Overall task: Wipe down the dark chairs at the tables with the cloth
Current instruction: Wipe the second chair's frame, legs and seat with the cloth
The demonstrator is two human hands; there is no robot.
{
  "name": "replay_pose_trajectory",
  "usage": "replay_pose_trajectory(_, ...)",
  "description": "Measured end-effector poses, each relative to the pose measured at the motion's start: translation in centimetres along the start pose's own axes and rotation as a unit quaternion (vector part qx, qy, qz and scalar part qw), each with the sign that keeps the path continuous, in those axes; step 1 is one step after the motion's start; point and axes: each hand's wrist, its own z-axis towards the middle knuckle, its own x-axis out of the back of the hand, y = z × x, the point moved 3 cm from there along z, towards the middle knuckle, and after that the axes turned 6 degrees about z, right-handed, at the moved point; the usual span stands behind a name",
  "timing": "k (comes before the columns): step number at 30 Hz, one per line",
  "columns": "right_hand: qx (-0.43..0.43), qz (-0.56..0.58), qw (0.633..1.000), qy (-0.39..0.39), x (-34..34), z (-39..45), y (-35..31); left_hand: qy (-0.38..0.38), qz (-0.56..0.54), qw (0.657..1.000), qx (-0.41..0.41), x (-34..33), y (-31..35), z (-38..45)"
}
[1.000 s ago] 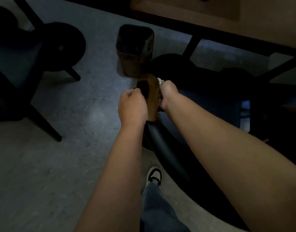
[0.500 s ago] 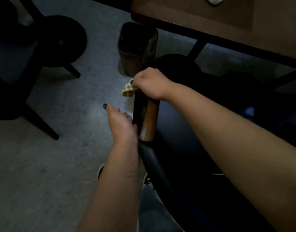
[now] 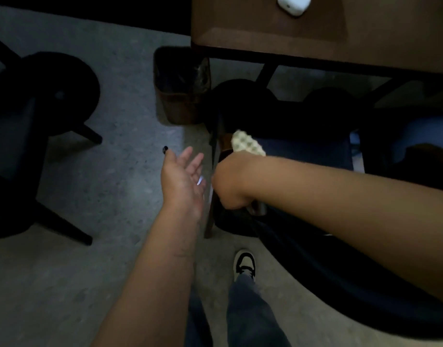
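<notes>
A dark chair [image 3: 303, 151] with a blue seat and a curved black backrest stands tucked under the brown table [image 3: 265, 28]. My right hand [image 3: 230, 181] grips a pale waffle-textured cloth [image 3: 248, 145] on the chair's wooden armrest at its left side; the cloth sticks out beyond my fist. My left hand [image 3: 184, 175] hovers just left of the armrest with its palm up and fingers spread, holding nothing. The armrest is mostly hidden under my right hand.
A dark waste bin [image 3: 181, 83] stands on the grey floor beside the table's corner. Another dark chair [image 3: 27, 126] with black legs is at the left. A white case [image 3: 293, 3] lies on the table. My shoe [image 3: 244, 264] is on the floor below.
My left hand let go of the armrest and opened, palm up, to the left. My right hand slid the cloth back along the armrest toward me.
</notes>
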Motion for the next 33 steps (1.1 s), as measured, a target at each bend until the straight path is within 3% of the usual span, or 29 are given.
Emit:
replay_pose_trajectory(3,-0.008,0.009,0.999,0.032,-0.7,-0.3,-0.9,-0.065,0.080,0.995,0.017,-0.3,1.6,0.3)
replay_pose_trajectory(5,-0.005,0.065,0.991,0.118,-1.3,-2.2,-1.7,-0.099,0.141,0.985,0.022,-0.9,2.1,0.6)
replay_pose_trajectory(8,0.012,0.184,0.944,0.273,-3.5,-5.1,-2.3,-0.135,0.230,0.964,0.003,-2.5,2.1,1.5)
replay_pose_trajectory(10,-0.007,0.330,0.852,0.405,-5.4,-7.2,-1.9,-0.130,0.284,0.949,-0.025,-3.4,1.6,2.0)
replay_pose_trajectory(12,-0.103,0.497,0.690,0.516,-7.4,-8.8,-0.7,-0.140,0.313,0.938,-0.047,-4.1,0.8,2.7)
replay_pose_trajectory(14,-0.220,0.641,0.547,0.492,-9.5,-8.5,0.7,-0.160,0.346,0.923,-0.047,-5.0,-0.1,3.6)
replay_pose_trajectory(15,-0.266,0.689,0.513,0.438,-10.2,-7.7,1.1,-0.158,0.363,0.917,-0.046,-5.5,-0.3,3.9)
replay_pose_trajectory(19,-0.322,0.765,0.490,0.264,-10.8,-3.1,2.7,-0.047,0.350,0.933,-0.073,-6.9,-1.1,4.0)
replay_pose_trajectory(20,-0.324,0.788,0.461,0.246,-10.7,-1.7,3.3,-0.015,0.334,0.939,-0.079,-7.2,-1.3,3.8)
replay_pose_trajectory(23,-0.290,0.883,0.305,0.207,-9.8,2.3,4.9,0.044,0.263,0.959,-0.093,-7.6,-1.8,3.7)
replay_pose_trajectory(24,-0.278,0.900,0.269,0.200,-9.5,3.4,5.5,0.052,0.254,0.961,-0.091,-7.6,-1.9,3.9)
replay_pose_trajectory(25,-0.268,0.909,0.258,0.189,-9.4,4.3,5.9,0.056,0.259,0.960,-0.089,-7.5,-1.8,4.0)
replay_pose_trajectory(27,-0.248,0.911,0.287,0.162,-9.6,5.3,6.2,0.050,0.284,0.953,-0.089,-7.4,-1.7,4.1)
replay_pose_trajectory(30,-0.240,0.875,0.400,0.127,-10.9,4.9,5.7,0.041,0.306,0.946,-0.098,-7.3,-1.4,4.2)
replay_pose_trajectory(33,-0.229,0.817,0.508,0.150,-12.1,3.6,6.0,0.039,0.314,0.944,-0.098,-7.3,-1.3,4.1)
